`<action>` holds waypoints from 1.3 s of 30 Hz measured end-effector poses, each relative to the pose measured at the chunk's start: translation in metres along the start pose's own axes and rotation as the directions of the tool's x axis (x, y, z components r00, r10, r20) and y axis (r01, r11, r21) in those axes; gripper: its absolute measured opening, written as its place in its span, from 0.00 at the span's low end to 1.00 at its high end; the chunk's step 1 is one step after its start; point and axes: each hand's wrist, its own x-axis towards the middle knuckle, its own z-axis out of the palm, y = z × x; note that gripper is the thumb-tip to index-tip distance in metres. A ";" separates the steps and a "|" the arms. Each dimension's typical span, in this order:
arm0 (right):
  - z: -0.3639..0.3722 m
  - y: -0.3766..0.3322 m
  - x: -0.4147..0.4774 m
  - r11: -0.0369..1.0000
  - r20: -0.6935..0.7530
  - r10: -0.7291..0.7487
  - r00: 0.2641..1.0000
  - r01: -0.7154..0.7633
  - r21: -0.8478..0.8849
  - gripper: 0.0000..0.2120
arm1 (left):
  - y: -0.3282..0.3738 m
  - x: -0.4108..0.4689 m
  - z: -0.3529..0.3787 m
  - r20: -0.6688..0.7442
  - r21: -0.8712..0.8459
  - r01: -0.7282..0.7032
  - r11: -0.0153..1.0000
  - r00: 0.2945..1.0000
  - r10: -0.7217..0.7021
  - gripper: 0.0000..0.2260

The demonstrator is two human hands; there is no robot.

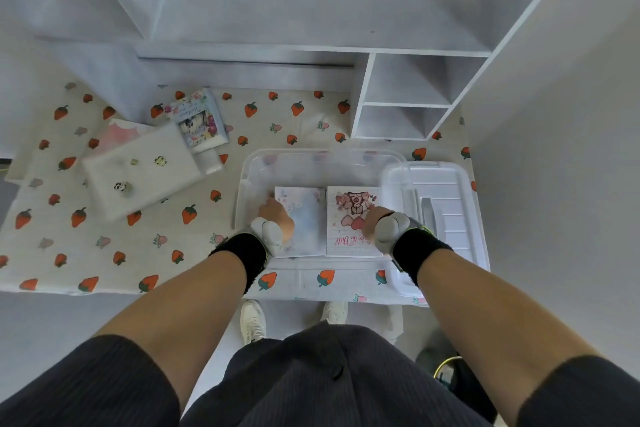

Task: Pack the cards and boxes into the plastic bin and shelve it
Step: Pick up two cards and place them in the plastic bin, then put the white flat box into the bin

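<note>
A clear plastic bin (318,163) stands on the strawberry-print table, in front of me. Inside it two cards lie flat side by side: a pale blue floral card (306,218) on the left and a pink bear-and-hearts card (343,218) on the right. My left hand (277,217) rests on the blue card's left edge. My right hand (372,220) rests on the pink card's right edge. Whether the fingers grip the cards or only press on them is hidden. To the left lie a white box (145,170) and a floral box (199,120).
The bin's white lid (446,198) lies just right of the bin. A white shelf unit with open cubbies (401,97) stands behind it, and a long deep shelf (311,10) runs across the back. The table's front edge is near my feet.
</note>
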 end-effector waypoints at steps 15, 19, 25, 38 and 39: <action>-0.068 -0.121 -0.004 0.986 -0.345 -0.150 0.927 0.115 -0.118 0.12 | -0.003 -0.003 -0.096 -0.074 -0.050 -0.400 0.915 0.915 0.396 0.10; -0.073 -0.188 -0.005 0.967 -0.404 -0.251 0.880 0.208 -0.148 0.12 | -0.032 0.006 -0.140 -0.186 -0.102 -0.421 0.902 0.898 0.398 0.11; -0.045 -0.292 0.004 0.943 -0.353 -0.332 0.875 0.311 -0.118 0.14 | -0.127 0.043 -0.192 -0.211 -0.143 -0.297 0.944 0.941 0.265 0.10; 0.059 -0.401 0.095 0.986 -0.061 -0.166 0.984 0.165 -0.007 0.34 | -0.324 0.124 -0.213 -0.073 -0.235 0.179 0.955 0.977 -0.202 0.30; 0.061 -0.399 0.096 0.988 -0.060 -0.156 0.986 0.156 -0.002 0.36 | -0.325 0.121 -0.209 -0.063 -0.273 0.160 0.949 0.981 -0.183 0.31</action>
